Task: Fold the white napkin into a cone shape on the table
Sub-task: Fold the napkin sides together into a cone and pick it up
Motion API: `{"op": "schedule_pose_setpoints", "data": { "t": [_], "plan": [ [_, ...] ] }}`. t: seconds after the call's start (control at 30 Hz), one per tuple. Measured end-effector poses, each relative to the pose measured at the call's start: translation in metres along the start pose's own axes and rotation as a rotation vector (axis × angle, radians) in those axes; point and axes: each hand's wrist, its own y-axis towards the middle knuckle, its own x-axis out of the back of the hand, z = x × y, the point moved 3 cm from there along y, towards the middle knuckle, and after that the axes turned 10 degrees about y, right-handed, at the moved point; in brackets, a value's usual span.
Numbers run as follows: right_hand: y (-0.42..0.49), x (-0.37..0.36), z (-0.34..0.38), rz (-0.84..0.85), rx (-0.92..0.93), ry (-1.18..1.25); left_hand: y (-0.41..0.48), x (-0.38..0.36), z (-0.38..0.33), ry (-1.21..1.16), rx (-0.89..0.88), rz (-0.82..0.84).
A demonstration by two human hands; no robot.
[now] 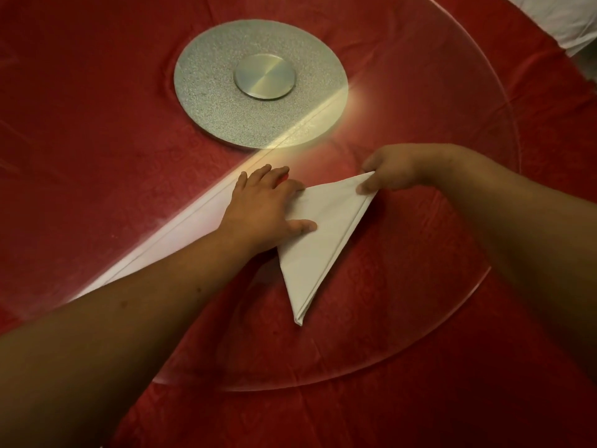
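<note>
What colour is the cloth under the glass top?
Red, with a faint woven pattern; seen in the head view.

Setting is judged a restaurant dining room: a round table is draped in red cloth (97, 156), topped by a glass turntable (468, 286) on a silver hub (258, 82).

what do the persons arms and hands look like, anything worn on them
Both forearms are bare right up to the frame edge, with no sleeves showing. The left hand and right hand wear no gloves, and no rings, watch or bracelet can be seen. Nails are short and unpainted.
</note>
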Motion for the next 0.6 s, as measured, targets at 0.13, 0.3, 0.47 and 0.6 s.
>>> {"op": "schedule_pose_setpoints", "data": {
  "t": [0.13,0.3,0.47,0.6],
  "plan": [
    [-0.002,-0.003,-0.001,-0.088,0.085,-0.124,0.008,0.011,-0.011,0.029,-0.074,-0.001],
    [-0.007,-0.011,0.001,-0.238,0.234,-0.367,0.026,0.022,-0.038,0.094,-0.127,0.044],
    [-0.007,-0.004,0.004,-0.210,0.284,-0.359,0.037,0.024,-0.040,0.021,-0.056,0.090],
    [-0.002,0.000,0.000,-0.154,0.215,-0.287,0.040,0.020,-0.033,-0.092,0.017,0.075]
  ]
}}
